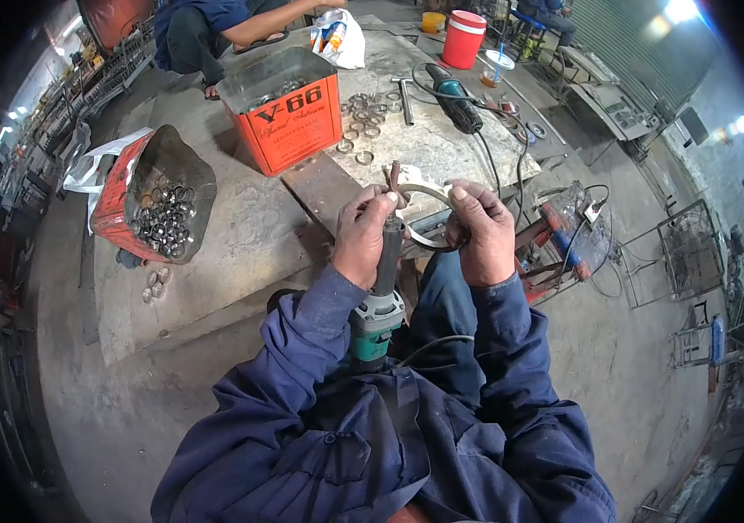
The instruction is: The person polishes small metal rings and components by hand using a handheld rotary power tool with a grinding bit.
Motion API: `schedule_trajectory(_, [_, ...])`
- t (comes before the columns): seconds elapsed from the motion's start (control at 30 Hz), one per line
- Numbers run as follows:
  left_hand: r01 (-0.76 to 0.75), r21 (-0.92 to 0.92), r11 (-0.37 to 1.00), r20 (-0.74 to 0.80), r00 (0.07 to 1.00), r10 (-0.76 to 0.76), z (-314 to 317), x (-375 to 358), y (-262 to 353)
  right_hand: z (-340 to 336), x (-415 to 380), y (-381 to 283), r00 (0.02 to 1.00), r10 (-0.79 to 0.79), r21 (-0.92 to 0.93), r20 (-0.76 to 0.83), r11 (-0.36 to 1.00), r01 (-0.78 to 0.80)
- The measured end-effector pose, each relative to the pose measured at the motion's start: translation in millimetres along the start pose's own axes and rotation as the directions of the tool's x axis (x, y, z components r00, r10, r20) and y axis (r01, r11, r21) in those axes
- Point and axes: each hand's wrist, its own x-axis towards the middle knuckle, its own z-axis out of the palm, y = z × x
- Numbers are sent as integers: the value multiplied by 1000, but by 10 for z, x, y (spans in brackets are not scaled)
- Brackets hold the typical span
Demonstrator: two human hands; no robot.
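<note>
My left hand (365,228) and my right hand (482,228) are both closed on a thin curved metal strip (424,189), which bends in a loop between them. Beside the left fingertips a brown rod-like tip (395,176) points up. Below it stands a green and grey power tool (377,327) with a black neck, upright between my forearms. Its tip seems to touch or nearly touch the strip; the fingers partly hide the contact.
An orange tin (296,127) stands ahead, beside small metal rings (364,113), a hammer (406,103) and an angle grinder (457,102). A tipped tin (117,197) holding rings lies left. A co-worker (206,35) squats behind. A red cooler (464,40) stands farther back.
</note>
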Motion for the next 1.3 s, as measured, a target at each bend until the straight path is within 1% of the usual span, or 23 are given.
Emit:
schedule_trajectory(0.13, [-26, -9, 1000, 0, 1000, 26, 13, 9, -5, 4, 16, 10, 998, -45, -58, 35, 997, 47])
schedule_trajectory(0.2, [-21, -14, 1000, -4, 1000, 21, 20, 2, 3, 38, 11, 82, 953, -302, -57, -12, 952, 301])
schedule_trajectory(0.23, [-14, -19, 1000, -2, 1000, 14, 28, -2, 10, 33, 8, 86, 954, -299, -58, -10, 953, 298])
schedule_trajectory(0.3, [-5, -20, 1000, -10, 1000, 5, 48, -15, 20, 12, -6, 98, 904, -428, -151, 2, 893, 423])
schedule_trajectory(0.33, [0, -35, 999, -14, 1000, 0, 68, -17, 22, 10, -1, 73, 863, -504, -228, 41, 836, 500])
schedule_trajectory(0.37, [3, -48, 999, -19, 1000, -4, 87, -27, 31, -14, 24, 22, 740, -665, -477, 106, 619, 624])
schedule_trajectory(0.43, [-11, -40, 999, -62, 998, 9, 110, -52, 57, 18, 5, -142, 656, -715, -644, 243, 387, 660])
schedule_trajectory(0.47, [-18, -37, 999, -50, 999, 16, 104, -51, 44, 10, 25, -213, 623, -690, -663, 369, 275, 696])
schedule_trajectory(0.5, [-23, -35, 999, -35, 999, 22, 98, -47, 26, 39, 10, -252, 625, -688, -664, 369, 276, 695])
schedule_trajectory(0.53, [-22, -36, 999, -33, 999, 21, 72, -22, -22, 78, -5, -285, 671, -587, -662, 453, 282, 694])
schedule_trajectory(0.57, [-44, 23, 999, -8, 999, 45, 31, 11, -94, 116, -19, -320, 703, -476, -661, 529, 288, 693])
schedule_trajectory(0.6, [-68, 81, 994, 19, 998, 66, 28, 19, -104, 150, -17, -361, 703, -403, -681, 586, 226, 697])
schedule_trajectory(0.73, [-132, 92, 987, 9, 991, 131, 100, -17, -105, 228, 53, -408, 719, -339, -714, 607, 164, 680])
schedule_trajectory(0.87, [-130, 162, 978, 6, 991, 131, 121, -30, -92, 256, 73, -370, 716, -359, -715, 599, 162, 680])
schedule_trajectory(0.93, [-133, 189, 973, -8, 991, 136, 119, -26, -101, 250, 66, -331, 735, -381, -713, 560, 229, 663])
schedule_trajectory(0.97, [-133, 188, 973, 2, 991, 135, 109, -22, -106, 243, 77, -327, 735, -381, -713, 561, 228, 663])
schedule_trajectory(1.03, [-133, 186, 973, 13, 991, 133, 120, -30, -93, 214, 129, -343, 737, -354, -646, 576, 355, 676])
schedule_trajectory(1.07, [-120, 151, 981, 12, 993, 120, 134, -43, -78, 196, 162, -358, 737, -354, -647, 575, 354, 675])
schedule_trajectory(1.13, [-107, 117, 987, 12, 994, 107, 155, -69, -40, 166, 228, -389, 730, -286, -601, 620, 426, 677])
schedule_trajectory(1.17, [-125, 134, 983, 11, 992, 125, 162, -79, -23, 172, 234, -416, 730, -287, -601, 620, 425, 677])
schedule_trajectory(1.23, [-148, 150, 978, 13, 989, 148, 175, -90, 8, 198, 242, -494, 832, -85, -672, 548, 548, 498])
schedule_trajectory(1.27, [-138, 161, 977, 11, 990, 138, 177, -98, 20, 195, 244, -491, 831, -87, -672, 549, 546, 501])
schedule_trajectory(1.3, [-129, 172, 977, 8, 992, 129, 179, -102, 29, 187, 247, -475, 854, -49, -665, 517, 605, 438])
